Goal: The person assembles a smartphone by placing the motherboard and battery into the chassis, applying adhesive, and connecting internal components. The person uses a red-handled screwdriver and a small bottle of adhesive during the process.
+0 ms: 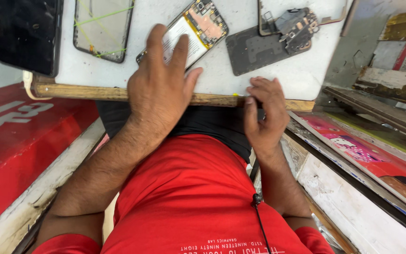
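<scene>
Left hand [160, 87] lies flat, fingers spread, pressing the opened phone [191, 30] at upper centre of the frame onto the white surface [222, 75]. Right hand [264, 113] sits at the surface's wooden edge, fingers curled narrow; cannot tell if it pinches anything. Best to keep the palm pressure even and off the exposed board. Dark back cover [254, 49] with loose parts to the right, glass panel [102, 28] and black phone [27, 33] upper left.

Pretty bright, even daylight-ish lighting, no harsh shadows, just soft ones under the hands. The white desk [283, 75] is a bit washed out. Slight motion blur on the right hand [262, 113], and wide-angle stretching at the edges.
</scene>
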